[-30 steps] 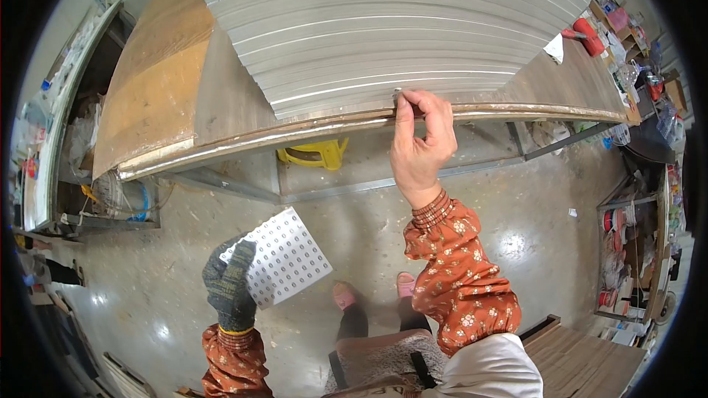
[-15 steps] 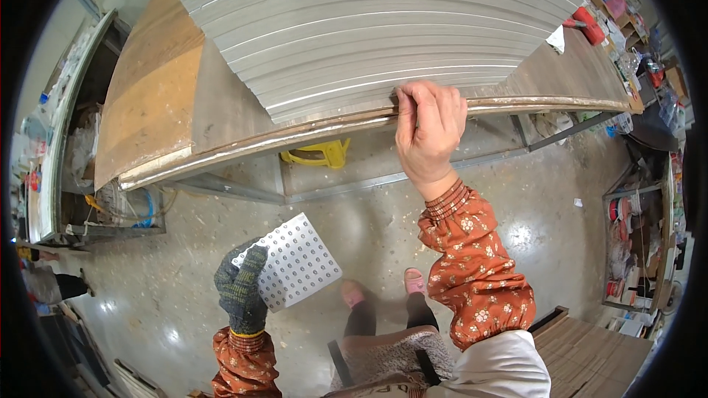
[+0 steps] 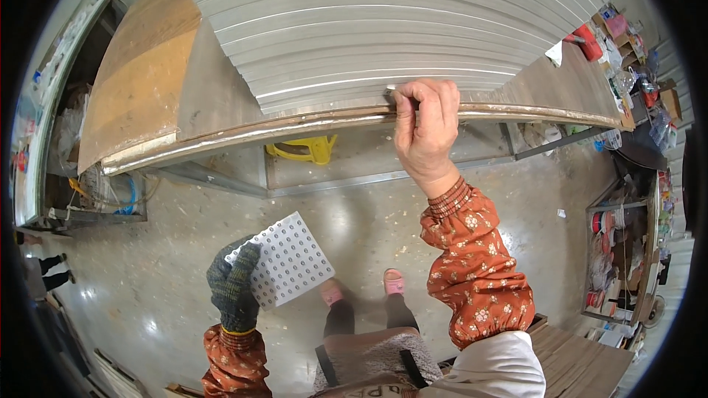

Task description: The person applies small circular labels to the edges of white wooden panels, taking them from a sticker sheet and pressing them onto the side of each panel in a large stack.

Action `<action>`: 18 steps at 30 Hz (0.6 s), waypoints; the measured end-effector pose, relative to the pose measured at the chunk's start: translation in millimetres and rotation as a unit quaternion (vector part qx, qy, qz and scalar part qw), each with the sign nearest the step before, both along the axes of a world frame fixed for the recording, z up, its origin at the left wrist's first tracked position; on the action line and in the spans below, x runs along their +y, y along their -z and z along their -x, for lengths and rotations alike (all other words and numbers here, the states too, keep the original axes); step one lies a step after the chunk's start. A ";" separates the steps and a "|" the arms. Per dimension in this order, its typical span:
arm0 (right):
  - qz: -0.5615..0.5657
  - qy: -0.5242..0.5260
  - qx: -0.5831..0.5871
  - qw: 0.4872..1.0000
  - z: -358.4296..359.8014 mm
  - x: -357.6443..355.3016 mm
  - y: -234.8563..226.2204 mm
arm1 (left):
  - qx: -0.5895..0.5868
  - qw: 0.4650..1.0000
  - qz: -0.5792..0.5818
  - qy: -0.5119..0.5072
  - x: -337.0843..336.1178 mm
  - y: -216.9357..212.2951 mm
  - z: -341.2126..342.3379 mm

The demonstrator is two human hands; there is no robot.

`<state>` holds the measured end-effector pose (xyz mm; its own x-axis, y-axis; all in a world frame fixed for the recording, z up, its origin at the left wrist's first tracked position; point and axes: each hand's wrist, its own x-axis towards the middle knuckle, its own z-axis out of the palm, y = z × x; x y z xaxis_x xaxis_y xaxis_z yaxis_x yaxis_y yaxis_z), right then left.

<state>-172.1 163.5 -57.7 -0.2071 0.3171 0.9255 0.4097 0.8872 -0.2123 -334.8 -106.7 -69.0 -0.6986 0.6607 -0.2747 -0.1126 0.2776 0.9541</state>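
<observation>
Right hand [image 3: 424, 129] pinching sheet stack [image 3: 383, 37] at 12 o'clock, gloved left hand [image 3: 234, 287] gripping dotted panel [image 3: 287, 262]; bare fingers could get sliced.

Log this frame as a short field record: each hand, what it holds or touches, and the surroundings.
left hand: gloved, holds white perforated square panel low over the floor
right hand: bare, fingers curled on the front edge of the grey sheet stack
support: workbench, metal-edged
beneath: yellow stool
floor: glossy concrete
</observation>
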 end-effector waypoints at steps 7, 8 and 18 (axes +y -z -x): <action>0.053 -0.014 -0.014 0.998 -1.9 -4.2 -4.1 | -0.001 1.000 0.005 -0.007 1.2 8.9 -5.8; 0.061 -0.012 -0.020 0.998 -2.2 -4.9 -4.8 | -0.012 1.000 0.001 -0.010 2.0 10.6 -6.6; 0.053 0.002 -0.057 0.997 -3.5 -4.6 -9.9 | -0.049 0.999 -0.011 -0.011 -2.4 30.5 -7.1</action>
